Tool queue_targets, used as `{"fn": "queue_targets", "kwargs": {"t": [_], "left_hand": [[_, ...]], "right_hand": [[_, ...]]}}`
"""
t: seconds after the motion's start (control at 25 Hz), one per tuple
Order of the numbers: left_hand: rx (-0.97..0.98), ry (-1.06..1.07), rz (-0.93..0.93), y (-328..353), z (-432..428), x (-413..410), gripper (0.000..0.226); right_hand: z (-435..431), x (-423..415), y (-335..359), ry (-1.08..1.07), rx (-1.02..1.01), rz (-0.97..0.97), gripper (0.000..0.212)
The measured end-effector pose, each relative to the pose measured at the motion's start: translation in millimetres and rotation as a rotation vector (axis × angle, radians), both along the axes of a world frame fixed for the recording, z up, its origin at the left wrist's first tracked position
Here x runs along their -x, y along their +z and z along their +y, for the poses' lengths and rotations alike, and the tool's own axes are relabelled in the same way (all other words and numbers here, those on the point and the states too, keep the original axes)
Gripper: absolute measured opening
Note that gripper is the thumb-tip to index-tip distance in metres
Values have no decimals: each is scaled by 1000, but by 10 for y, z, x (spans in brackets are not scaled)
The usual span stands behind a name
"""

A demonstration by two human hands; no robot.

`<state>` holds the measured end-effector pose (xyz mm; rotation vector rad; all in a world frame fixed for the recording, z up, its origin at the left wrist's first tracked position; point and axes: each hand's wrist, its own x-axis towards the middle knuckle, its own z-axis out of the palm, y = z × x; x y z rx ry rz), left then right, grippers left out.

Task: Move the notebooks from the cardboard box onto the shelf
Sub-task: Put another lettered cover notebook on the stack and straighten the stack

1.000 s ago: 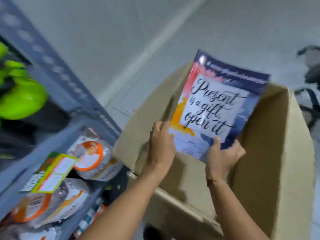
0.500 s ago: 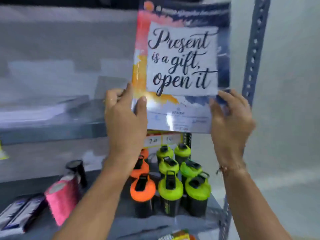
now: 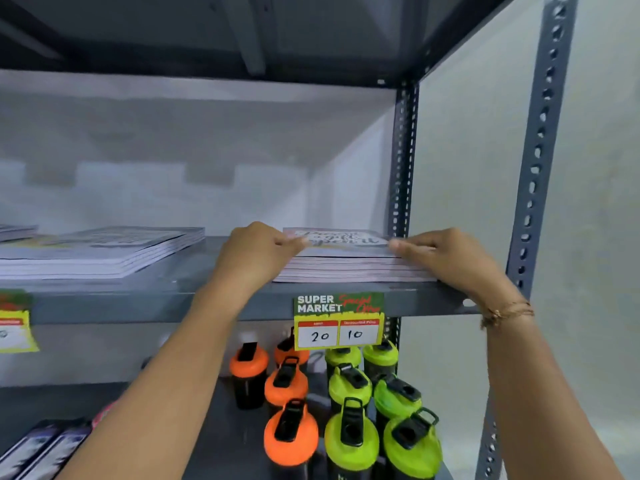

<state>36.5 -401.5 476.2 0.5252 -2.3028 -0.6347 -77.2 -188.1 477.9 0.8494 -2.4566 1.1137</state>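
The notebook with the "Present is a gift, open it" cover [image 3: 341, 241] lies flat on top of a stack of notebooks [image 3: 349, 270] at the right end of the grey metal shelf [image 3: 194, 301]. My left hand [image 3: 258, 252] holds the notebook's left edge with its fingers closed on it. My right hand [image 3: 446, 254] grips its right edge the same way. A second stack of notebooks [image 3: 104, 252] lies further left on the same shelf. The cardboard box is out of view.
A "Super Market" price tag [image 3: 338, 320] hangs from the shelf's front edge. Below stand several orange [image 3: 291, 434] and green [image 3: 351, 441] shaker bottles. Slotted uprights [image 3: 540, 150] frame the right side. Another tag [image 3: 15, 322] hangs at the left.
The notebook went from being lifted out of the cardboard box, up in front of the shelf, to lying flat on the right-hand stack. Both hands stayed on its edges throughout.
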Motion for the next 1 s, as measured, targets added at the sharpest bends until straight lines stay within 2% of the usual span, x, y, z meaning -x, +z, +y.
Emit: {"fn": "queue_targets", "kwargs": {"t": [0.12,0.68,1.0], "left_hand": [[-12,-144,9,12,-17,-137,25],[112,-84,42,-42,-37,-162,31],[29,-48,76,-87,-54,-173,34]], "right_hand": [[85,-55,-51,21,-41,28,34],[65,-115,-165,-88,126,185,24],[32,-179,-191,-138,76,220,33]]}}
